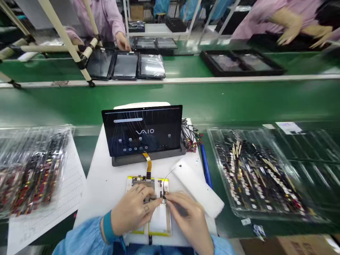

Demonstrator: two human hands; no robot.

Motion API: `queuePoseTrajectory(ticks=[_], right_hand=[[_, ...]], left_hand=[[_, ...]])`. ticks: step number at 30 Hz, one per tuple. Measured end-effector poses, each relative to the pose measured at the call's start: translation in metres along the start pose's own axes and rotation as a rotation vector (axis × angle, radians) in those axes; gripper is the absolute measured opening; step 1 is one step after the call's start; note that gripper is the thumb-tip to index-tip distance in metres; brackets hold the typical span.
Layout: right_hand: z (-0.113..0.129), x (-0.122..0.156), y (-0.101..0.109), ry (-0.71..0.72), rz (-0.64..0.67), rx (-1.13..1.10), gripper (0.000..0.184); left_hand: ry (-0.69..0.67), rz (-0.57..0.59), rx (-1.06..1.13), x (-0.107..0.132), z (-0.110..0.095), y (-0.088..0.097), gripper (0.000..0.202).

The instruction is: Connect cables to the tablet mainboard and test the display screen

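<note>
A tablet's circuit board and battery assembly (160,221), edged in yellow tape, lies on the white work surface. My left hand (135,209) rests over its upper part, the fingers curled and closed at a small connector area; what they grip, if anything, is hidden. My right hand (190,217) pinches the end of a thin black cable (164,180) at the board's right side, close to my left fingertips. Behind my hands, a lit tablet screen (143,132) leans upright on a dark stand (148,158). An orange ribbon cable (148,166) joins it to the board.
A white foam block (199,189) and a blue pen-like tool (205,166) lie to the right. Small wired parts (189,136) are heaped beside the screen. Clear trays of parts stand left (34,170) and right (255,173). Across the green line, co-workers handle dark panels (124,65).
</note>
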State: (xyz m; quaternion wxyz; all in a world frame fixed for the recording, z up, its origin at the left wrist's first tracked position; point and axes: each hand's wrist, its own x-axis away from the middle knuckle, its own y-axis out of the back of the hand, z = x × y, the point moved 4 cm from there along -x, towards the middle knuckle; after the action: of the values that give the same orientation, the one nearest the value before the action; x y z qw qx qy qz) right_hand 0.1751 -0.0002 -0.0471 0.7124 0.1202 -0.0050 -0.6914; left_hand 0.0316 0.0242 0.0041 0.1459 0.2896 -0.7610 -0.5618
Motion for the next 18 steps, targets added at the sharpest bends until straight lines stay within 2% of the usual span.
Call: queuePoseTrajectory(ticks=[2,3,4,5,7,11,13,15,16,18], right_hand=[[-0.002,0.001,0.006,0.013,-0.005,-0.013,0.015],[-0.001,0.000,0.001,0.021,-0.009,-0.012,0.015],[0.001,0.000,-0.012,0.029,-0.016,-0.004,0.015],[0.005,-0.002,-0.034,0.037,-0.022,0.013,0.015],[0.020,-0.006,-0.101,0.063,-0.047,0.074,0.014],[0.065,-0.018,-0.267,0.121,-0.080,0.280,0.014],[0.088,-0.022,-0.323,0.168,-0.073,0.414,0.014],[0.107,-0.024,-0.346,0.252,-0.103,0.594,0.017],[0.114,-0.024,-0.347,0.300,-0.139,0.704,0.018],[0.118,-0.024,-0.335,0.360,-0.242,0.955,0.019]], left_hand=[[0.001,0.012,0.010,-0.005,-0.004,-0.002,0.035],[-0.002,0.016,0.009,-0.002,-0.002,-0.002,0.035],[-0.008,0.016,0.004,0.008,0.006,0.001,0.036],[-0.020,0.015,-0.004,0.025,0.019,0.006,0.037],[-0.054,-0.005,-0.030,0.078,0.060,0.021,0.038],[-0.136,-0.128,-0.035,0.209,0.160,0.063,0.039],[-0.156,-0.178,-0.022,0.254,0.194,0.078,0.038],[-0.152,-0.191,-0.008,0.277,0.211,0.083,0.036],[-0.147,-0.185,0.001,0.281,0.216,0.084,0.035],[-0.162,-0.164,0.030,0.280,0.220,0.083,0.035]])
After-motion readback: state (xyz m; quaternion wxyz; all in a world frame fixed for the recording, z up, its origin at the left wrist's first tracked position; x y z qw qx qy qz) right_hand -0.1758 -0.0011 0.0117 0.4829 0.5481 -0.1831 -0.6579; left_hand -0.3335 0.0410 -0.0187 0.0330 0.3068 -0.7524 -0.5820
